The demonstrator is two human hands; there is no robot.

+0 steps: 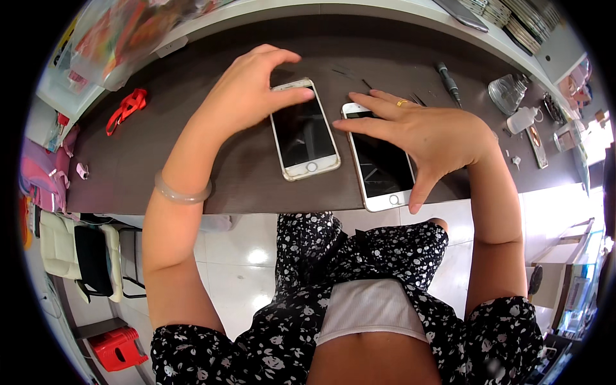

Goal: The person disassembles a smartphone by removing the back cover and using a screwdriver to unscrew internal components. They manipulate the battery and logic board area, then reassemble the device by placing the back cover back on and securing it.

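Note:
Two white-framed smartphones with dark screens lie face up side by side on the brown desk. At the left phone (303, 136), which seems to have a clear case, my left hand (253, 88) is open, thumb over its top end and the other fingers beyond its upper left corner. Over the right phone (385, 160) my right hand (439, 131) spreads its fingers. Their tips reach the phone's left edge and top, while the thumb is by its lower right corner. Whether the right fingertips touch the phone, I cannot tell. Part of its screen is hidden by that hand.
A dark screwdriver (448, 83) and thin tools lie beyond the right hand. Further right are a glass jar (507, 94), a white squeeze bottle (523, 120) and small parts. A red strap (127, 110) lies at left. The desk's front edge (256, 212) runs close to the phones.

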